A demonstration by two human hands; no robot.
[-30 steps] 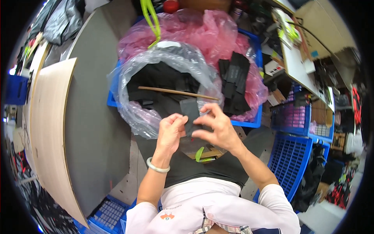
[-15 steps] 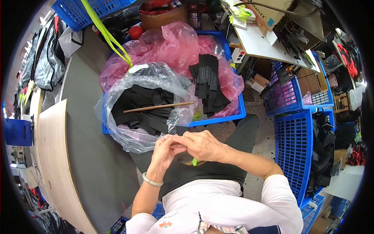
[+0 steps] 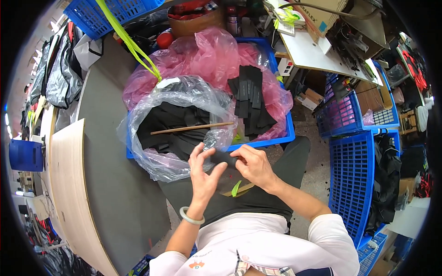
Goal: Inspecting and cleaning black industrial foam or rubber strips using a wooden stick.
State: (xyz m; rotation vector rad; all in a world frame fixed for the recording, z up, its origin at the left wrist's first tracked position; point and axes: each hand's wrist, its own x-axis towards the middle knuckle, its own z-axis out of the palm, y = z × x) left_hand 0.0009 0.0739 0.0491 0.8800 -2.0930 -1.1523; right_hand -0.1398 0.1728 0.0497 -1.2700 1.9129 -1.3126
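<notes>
A short black fabric strip [image 3: 223,158] is pinched at its right end by my right hand [image 3: 256,169], above my lap. My left hand [image 3: 203,177] is at the strip's other end, fingers and thumb spread apart; whether it touches the strip is hard to tell. Just beyond my hands, a clear plastic bag [image 3: 161,166] stands with its mouth wide, full of black strips [image 3: 171,115]. Across the bag lies a thin wooden stick [image 3: 193,128]. More black strips [image 3: 249,94] are piled on pink plastic [image 3: 209,55] to the right. A bright green scrap [image 3: 235,188] rests on my lap.
A blue crate [image 3: 289,131] holds the bags. To my left runs a grey surface [image 3: 122,184] with a pale wooden board [image 3: 69,170]. Blue baskets [image 3: 351,179] stand on the right, below a white tabletop [image 3: 313,50]. Bright green cords [image 3: 126,43] hang over the bag.
My hands were together and have drawn apart, the left one unfolding its fingers. The black strip between them now shows plainly. The whole view has shifted slightly.
</notes>
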